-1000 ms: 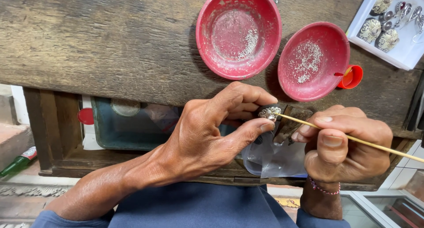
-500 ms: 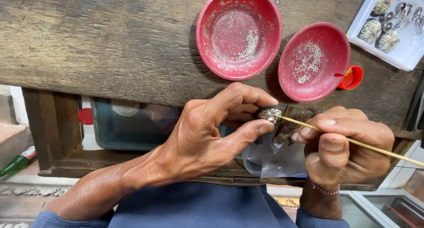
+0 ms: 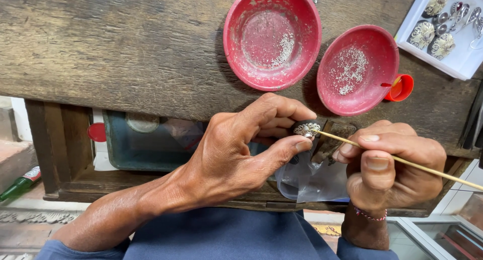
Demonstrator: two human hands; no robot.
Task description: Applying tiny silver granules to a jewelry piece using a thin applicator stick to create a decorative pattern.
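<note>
Piece: small silver filigree ornament (image 3: 307, 129), light, fragile (judged); best held by its edges.
Left hand (image 3: 241, 149): fingers pinched the ornament.
Right hand (image 3: 387, 169): fingers pinched thin wooden stick (image 3: 402, 161).

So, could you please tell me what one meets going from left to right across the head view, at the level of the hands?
Green bottle → left hand → small silver ornament → thin wooden stick, held in the right hand.

A clear plastic bag (image 3: 307, 182) hangs at lower centre; a green bottle (image 3: 20, 183) with red-white label lies lower left.
</note>
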